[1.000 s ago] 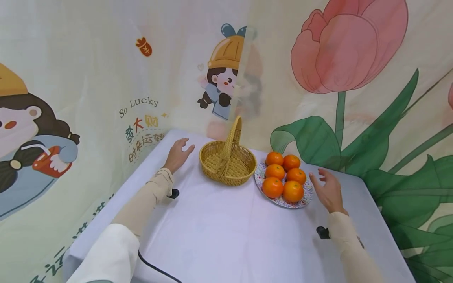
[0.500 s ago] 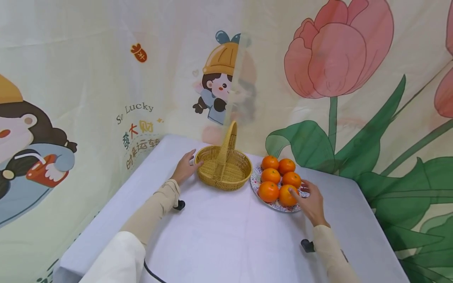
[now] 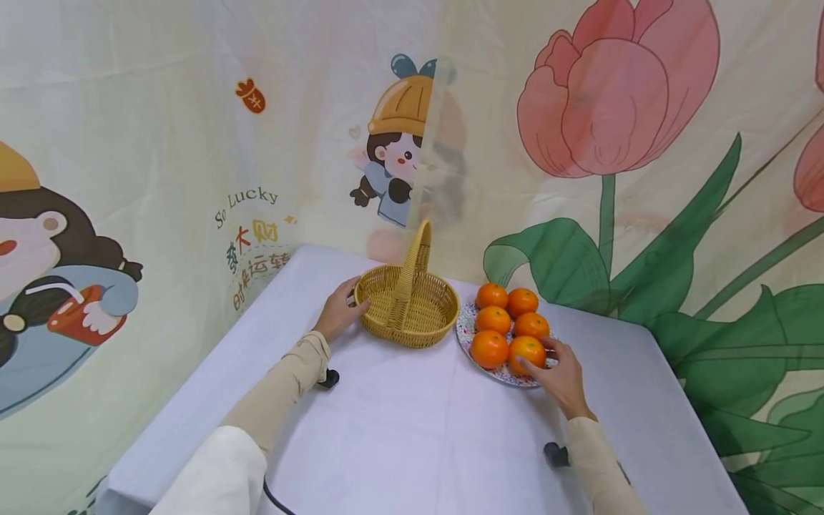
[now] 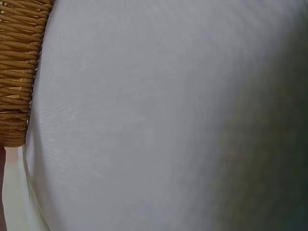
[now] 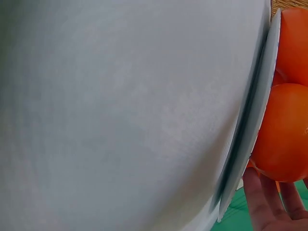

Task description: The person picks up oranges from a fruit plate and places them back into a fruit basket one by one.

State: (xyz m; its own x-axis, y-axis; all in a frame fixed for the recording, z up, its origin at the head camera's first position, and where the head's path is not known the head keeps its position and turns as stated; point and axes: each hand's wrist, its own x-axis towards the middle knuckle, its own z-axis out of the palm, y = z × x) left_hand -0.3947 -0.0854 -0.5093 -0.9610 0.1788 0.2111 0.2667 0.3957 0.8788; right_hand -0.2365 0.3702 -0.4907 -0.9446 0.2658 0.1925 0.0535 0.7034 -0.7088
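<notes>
A yellow woven basket point(image 3: 425, 315) with a tall arched handle stands on the table, nothing inside it. My left hand point(image 3: 337, 312) holds its left side, thumb at the front and fingers round the outside. In the left wrist view only the woven wall point(image 4: 19, 67) shows at the edge. Right of the basket, several oranges sit on a patterned plate point(image 3: 463, 335). My right hand point(image 3: 561, 375) grips the nearest right orange point(image 3: 528, 352), thumb in front and fingers along its right side. The right wrist view shows fingers point(image 5: 257, 199) against that orange point(image 5: 286, 134), over the plate's edge.
A white cloth point(image 3: 412, 429) covers the table. Printed curtains point(image 3: 489, 143) hang close behind it and along the left side. A black cable point(image 3: 275, 497) lies near the front by the left sleeve. The plate stands close beside the basket.
My left hand has moved right onto the basket's side. The right hand has come left from beside the plate and now grips the front right orange. The view has shifted slightly.
</notes>
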